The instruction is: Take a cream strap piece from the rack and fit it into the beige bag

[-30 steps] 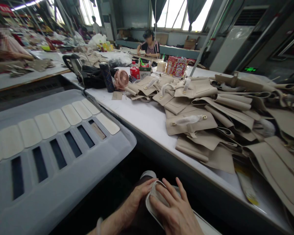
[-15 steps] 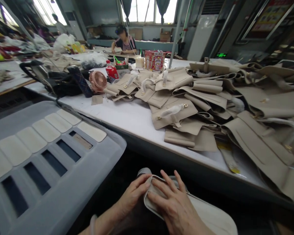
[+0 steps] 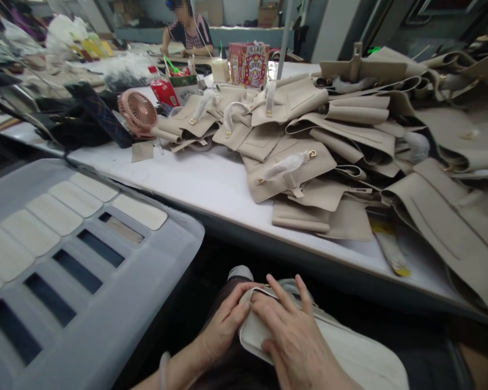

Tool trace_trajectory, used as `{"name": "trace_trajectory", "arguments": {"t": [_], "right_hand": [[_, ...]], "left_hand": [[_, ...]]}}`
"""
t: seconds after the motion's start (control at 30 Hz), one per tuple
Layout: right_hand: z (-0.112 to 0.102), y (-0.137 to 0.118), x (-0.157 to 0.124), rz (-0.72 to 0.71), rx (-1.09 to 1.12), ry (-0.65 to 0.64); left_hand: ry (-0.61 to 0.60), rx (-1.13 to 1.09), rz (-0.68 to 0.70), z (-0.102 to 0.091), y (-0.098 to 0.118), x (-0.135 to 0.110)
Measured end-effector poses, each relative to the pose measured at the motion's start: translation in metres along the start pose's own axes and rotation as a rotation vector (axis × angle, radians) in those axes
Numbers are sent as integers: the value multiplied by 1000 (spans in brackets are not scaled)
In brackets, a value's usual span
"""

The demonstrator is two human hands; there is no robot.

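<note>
A cream leather piece (image 3: 350, 352) lies across my lap at the bottom of the view. My left hand (image 3: 223, 325) grips its rounded near end with curled fingers. My right hand (image 3: 295, 338) lies flat on top of it, fingers spread and pressing down. Just to the left stands a grey slotted tray (image 3: 117, 303) carrying several cream oval pieces (image 3: 55, 214).
A white worktable (image 3: 211, 187) runs ahead, piled with several beige leather bag panels (image 3: 293, 173). A pink fan (image 3: 138, 111), a black bag (image 3: 81, 127), a red bottle (image 3: 162, 92) and a printed box (image 3: 249, 64) stand further back. A person (image 3: 185, 30) sits at the far table.
The view has tilted down and swung right, so the table and tray sit higher and further left. Both hands stay on the cream piece, more of which shows at lower right.
</note>
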State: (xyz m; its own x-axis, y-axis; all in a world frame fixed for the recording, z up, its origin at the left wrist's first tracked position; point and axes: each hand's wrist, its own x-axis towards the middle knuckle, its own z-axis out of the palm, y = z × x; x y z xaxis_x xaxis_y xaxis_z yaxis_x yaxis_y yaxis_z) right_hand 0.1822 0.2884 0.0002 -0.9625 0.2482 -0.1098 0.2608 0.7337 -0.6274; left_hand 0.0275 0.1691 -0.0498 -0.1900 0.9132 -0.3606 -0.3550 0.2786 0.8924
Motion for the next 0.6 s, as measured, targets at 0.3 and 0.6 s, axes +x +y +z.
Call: {"name": "trace_trajectory", "arguments": {"t": [0.3,0.6], "right_hand": [[-24,-8,-15,212,942,759],[24,103,-128,798,1027,1185]], "left_hand": [[-35,97,-95,-3,4,3],[-173,1190,764,14,44,13]]}}
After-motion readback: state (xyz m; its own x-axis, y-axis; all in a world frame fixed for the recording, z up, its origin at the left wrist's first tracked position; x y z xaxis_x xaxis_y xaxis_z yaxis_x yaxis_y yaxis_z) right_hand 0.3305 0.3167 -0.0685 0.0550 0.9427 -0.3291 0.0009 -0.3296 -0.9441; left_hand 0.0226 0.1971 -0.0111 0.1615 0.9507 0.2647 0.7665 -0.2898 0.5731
